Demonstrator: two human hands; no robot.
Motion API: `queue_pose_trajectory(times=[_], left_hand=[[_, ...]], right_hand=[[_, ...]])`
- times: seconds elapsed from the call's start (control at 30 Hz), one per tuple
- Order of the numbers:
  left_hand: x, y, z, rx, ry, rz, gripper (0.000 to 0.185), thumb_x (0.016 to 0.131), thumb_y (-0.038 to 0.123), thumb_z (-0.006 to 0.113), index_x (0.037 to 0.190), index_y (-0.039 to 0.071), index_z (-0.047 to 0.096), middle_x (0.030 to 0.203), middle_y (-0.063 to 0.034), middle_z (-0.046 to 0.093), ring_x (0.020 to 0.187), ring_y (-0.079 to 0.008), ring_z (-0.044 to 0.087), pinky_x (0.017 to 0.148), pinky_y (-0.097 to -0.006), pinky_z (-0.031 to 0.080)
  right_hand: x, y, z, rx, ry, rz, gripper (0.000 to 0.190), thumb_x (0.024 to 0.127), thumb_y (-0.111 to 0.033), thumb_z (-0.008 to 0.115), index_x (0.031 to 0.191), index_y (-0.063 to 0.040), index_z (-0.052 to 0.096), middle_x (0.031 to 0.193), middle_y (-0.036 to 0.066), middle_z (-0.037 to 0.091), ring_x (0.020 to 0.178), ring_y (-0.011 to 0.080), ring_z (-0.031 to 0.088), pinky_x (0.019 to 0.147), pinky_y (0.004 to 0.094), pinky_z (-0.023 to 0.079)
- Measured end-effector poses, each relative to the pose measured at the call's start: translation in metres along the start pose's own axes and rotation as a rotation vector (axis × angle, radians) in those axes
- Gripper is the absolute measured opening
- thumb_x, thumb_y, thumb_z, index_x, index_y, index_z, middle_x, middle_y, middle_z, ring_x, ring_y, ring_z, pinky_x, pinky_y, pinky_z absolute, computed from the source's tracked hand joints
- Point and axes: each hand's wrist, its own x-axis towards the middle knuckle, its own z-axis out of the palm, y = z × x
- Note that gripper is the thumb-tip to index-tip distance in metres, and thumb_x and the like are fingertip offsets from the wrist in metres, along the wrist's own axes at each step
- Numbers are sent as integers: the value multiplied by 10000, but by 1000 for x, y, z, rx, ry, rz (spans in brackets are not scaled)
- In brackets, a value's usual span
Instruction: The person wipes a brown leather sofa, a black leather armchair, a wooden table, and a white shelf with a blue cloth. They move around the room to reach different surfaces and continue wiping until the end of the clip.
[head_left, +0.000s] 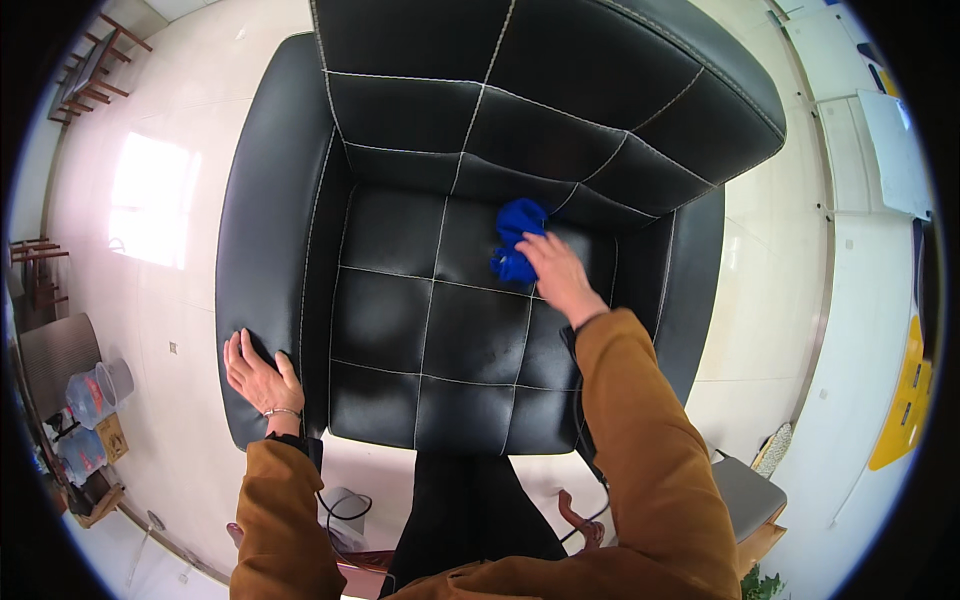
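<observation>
A black leather armchair with pale stitching fills the middle of the view. Toward the back of its seat cushion (379, 311), my right hand (556, 271) holds a crumpled blue cloth (523, 225) against the leather. The cloth lies close to the foot of the tufted backrest (551, 139). My left hand (262, 379) rests on the front of the left armrest (262, 202), fingers spread, with nothing in it. A bracelet (283, 412) circles that wrist. The right armrest (694, 262) stands beyond my right forearm.
Black cables (343, 517) hang from both sleeves. A pale waste bin (346, 510) stands below the left forearm. Large water bottles (86, 397) and a cardboard box (112, 437) are at far left. A grey-seated chair (750, 495) stands at lower right, near a white wall (862, 300).
</observation>
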Motion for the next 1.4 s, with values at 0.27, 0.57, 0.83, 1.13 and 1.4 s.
queue_pose_trajectory(times=[0.27, 0.57, 0.83, 1.13, 1.4], left_hand=[[-2, -2, 2, -8, 7, 9, 649, 905, 333, 465, 1476, 32, 392, 1498, -153, 397, 1438, -346, 310, 1192, -481, 210], [1, 2, -5, -55, 10, 8, 668, 850, 276, 535, 1450, 8, 413, 1483, -153, 406, 1432, -370, 311, 1177, -502, 227], [2, 4, -6, -47, 4, -8, 665, 853, 263, 541, 1451, 1, 412, 1486, -159, 398, 1436, -373, 308, 1173, -506, 227], [-1, -1, 2, 9, 10, 14, 632, 934, 361, 435, 1477, 39, 399, 1498, -154, 399, 1432, -348, 324, 1187, -482, 221], [0, 3, -2, -11, 13, 4, 623, 895, 289, 511, 1455, 33, 414, 1490, -152, 402, 1430, -341, 322, 1177, -478, 232]], right_hand=[[-26, 78, 24, -333, -122, 449, 589, 749, -72, 726, 1314, -122, 566, 1344, 65, 577, 1173, 300, 575, 984, 431, 474], [-36, 76, -12, -297, -541, 749, 312, 804, -229, 673, 1064, -69, 735, 1109, 168, 726, 1076, 317, 695, 914, 404, 550], [-76, 34, -31, -221, -500, 884, 472, 797, -268, 708, 1195, -32, 617, 1162, 179, 702, 1072, 362, 678, 944, 424, 538], [-24, 103, 13, -389, -310, 586, 577, 750, -71, 759, 1277, -66, 523, 1268, 162, 551, 1036, 330, 675, 855, 393, 581], [-114, 32, 17, -328, -603, 699, 125, 793, -152, 696, 889, -107, 761, 999, 135, 743, 974, 283, 718, 860, 390, 576]])
